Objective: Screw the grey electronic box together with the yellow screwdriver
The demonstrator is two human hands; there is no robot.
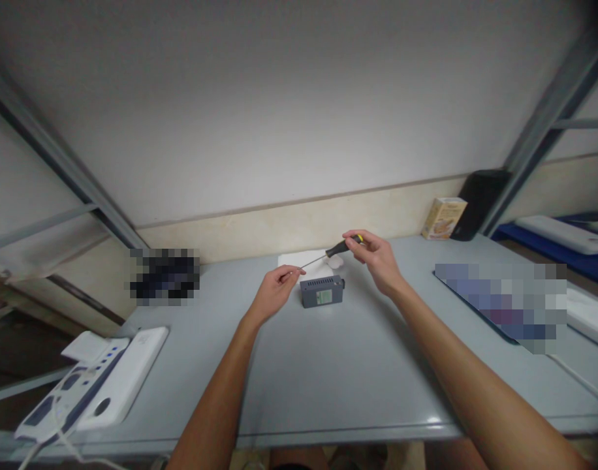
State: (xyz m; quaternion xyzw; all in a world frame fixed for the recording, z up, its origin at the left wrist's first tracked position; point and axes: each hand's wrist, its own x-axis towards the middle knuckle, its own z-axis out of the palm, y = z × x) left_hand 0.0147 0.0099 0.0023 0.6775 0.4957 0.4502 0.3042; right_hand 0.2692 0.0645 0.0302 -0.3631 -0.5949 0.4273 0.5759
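Both ends of the screwdriver (328, 253) are held: right hand (375, 256) handle, left hand (275, 287) tip

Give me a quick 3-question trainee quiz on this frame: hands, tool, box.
1. True or false: the screwdriver lies flat on the table.
2. Which hand grips the screwdriver's black and yellow handle? A) left hand B) right hand C) neither
3. Fill in: the small grey box sits on the table, below and between the two ____.

Key
1. False: it is held in the air, the right hand on the handle and the left hand's fingertips at the tip of the shaft.
2. B
3. hands
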